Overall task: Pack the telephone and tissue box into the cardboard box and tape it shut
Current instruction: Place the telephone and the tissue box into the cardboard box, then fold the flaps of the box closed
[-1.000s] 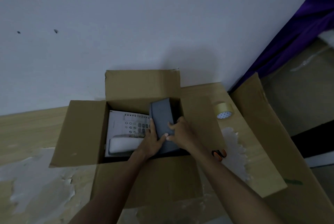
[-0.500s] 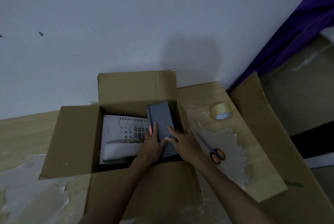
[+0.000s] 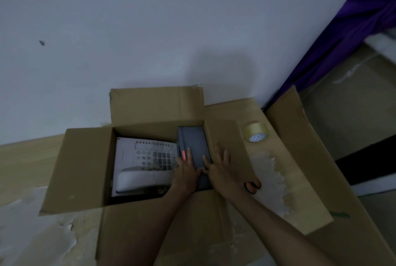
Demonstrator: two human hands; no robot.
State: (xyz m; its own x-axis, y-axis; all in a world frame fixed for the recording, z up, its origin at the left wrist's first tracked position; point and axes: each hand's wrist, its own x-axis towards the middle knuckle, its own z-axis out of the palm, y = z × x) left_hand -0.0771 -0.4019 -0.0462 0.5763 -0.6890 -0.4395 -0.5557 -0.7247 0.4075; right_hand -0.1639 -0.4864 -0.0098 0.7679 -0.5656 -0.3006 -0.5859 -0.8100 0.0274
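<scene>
The open cardboard box (image 3: pixel 81 169) sits on the floor against the wall with all its flaps folded out. Inside on the left lies the white telephone (image 3: pixel 145 158), handset toward me. The grey tissue box (image 3: pixel 192 141) stands along the box's right inner wall. My left hand (image 3: pixel 186 171) rests on the tissue box's near left edge, with a finger stretched along its top. My right hand (image 3: pixel 218 165) hovers at the tissue box's right edge, fingers spread over the right flap and only the thumb near the grey surface.
A roll of brown tape (image 3: pixel 257 132) stands on flattened cardboard (image 3: pixel 310 169) to the right of the box. Orange-handled scissors (image 3: pixel 252 186) peek out by my right wrist. A purple curtain (image 3: pixel 353 29) hangs at the far right. The white wall runs right behind the box.
The tissue box has sunk lower into the box beside the telephone. My right hand has let go of it and spread open toward the right flap. The left hand stays on it.
</scene>
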